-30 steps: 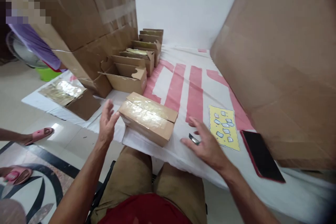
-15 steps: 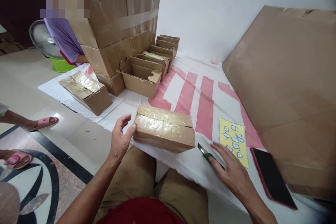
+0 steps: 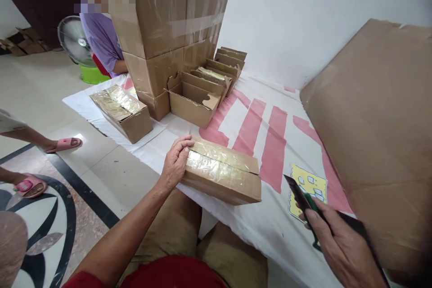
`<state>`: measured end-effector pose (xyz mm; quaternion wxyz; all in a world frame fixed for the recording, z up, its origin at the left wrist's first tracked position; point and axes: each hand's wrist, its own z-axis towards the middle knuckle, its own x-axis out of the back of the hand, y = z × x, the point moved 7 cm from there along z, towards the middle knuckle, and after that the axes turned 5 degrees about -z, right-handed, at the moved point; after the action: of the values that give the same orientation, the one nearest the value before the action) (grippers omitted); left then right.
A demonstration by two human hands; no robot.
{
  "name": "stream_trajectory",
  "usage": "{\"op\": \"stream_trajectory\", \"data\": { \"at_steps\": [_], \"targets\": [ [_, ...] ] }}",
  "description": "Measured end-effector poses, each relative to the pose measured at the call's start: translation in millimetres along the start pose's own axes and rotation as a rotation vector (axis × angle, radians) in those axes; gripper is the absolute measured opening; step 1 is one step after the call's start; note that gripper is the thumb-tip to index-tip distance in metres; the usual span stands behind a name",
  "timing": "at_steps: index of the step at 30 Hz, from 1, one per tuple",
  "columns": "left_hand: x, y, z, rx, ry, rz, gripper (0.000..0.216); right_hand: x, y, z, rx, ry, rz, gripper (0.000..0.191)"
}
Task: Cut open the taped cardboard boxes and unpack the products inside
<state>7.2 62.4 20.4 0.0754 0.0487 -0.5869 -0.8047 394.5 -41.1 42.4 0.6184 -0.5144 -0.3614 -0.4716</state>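
Two bare hands are at work by the near edge of a cloth-covered surface (image 3: 243, 222). Nearest on the right, the right hand (image 3: 340, 238) has its fingers wrapped around a green-handled utility knife (image 3: 306, 209); the blade is bared, pointing forward and leftward over a yellow card (image 3: 315, 184), apart from the taped box (image 3: 224, 166). That box lies between the hands, lid seam uppermost. The left hand (image 3: 175, 162) is over its left end, fingers bent onto the top and thumb by the tape (whether they grip or merely rest, I cannot tell).

The thumb sits close to the seam, so a blade skidding along there could nick it, and one pushed too deep might mark whatever is inside, which is hidden. Its near left corner is right by the surface's edge; a hard pull towards the lap could tip it off.

Rightward, white cloth leaves some room between box and card, but a dark flat object (image 3: 359, 229), partly behind the right hand, and a big cardboard panel (image 3: 374, 139) crowd that side. Beyond, pink-striped cloth (image 3: 273, 139) gives the freest stretch. Another taped box (image 3: 121, 110) sits left of an open-topped box (image 3: 195, 99); past them rise stacked cartons (image 3: 168, 31), a co-worker's purple sleeve (image 3: 103, 38) and a fan (image 3: 72, 40).
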Motion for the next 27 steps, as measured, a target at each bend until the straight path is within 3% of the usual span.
{"op": "stream_trajectory", "data": {
  "at_steps": [2, 5, 7, 9, 13, 21, 27],
  "targets": [
    [0, -2, -1, 0.012, 0.020, -0.012, 0.026, 20, -62, 28, 0.252, -0.002, 0.027, 0.035],
    [-1, -4, -2, 0.013, 0.033, -0.020, 0.025, 19, -154, 62, 0.562, -0.063, -0.048, 0.031],
    [-1, -4, -2, -0.004, 0.038, -0.022, 0.025, 5, -195, 77, 0.645, -0.125, -0.184, 0.024],
    [-1, -5, -3, -0.023, 0.043, -0.031, 0.025, -11, -217, 85, 0.663, -0.195, -0.328, 0.016],
    [-1, -7, -3, -0.036, 0.047, -0.040, 0.023, -27, -228, 90, 0.641, -0.279, -0.510, 0.012],
    [0, -5, -4, -0.001, 0.042, -0.025, 0.023, -25, -240, 87, 0.736, -0.296, -0.671, 0.025],
    [1, -5, -5, 0.034, 0.059, -0.013, 0.023, -15, -233, 89, 0.749, -0.343, -0.624, 0.022]
  ]
}}
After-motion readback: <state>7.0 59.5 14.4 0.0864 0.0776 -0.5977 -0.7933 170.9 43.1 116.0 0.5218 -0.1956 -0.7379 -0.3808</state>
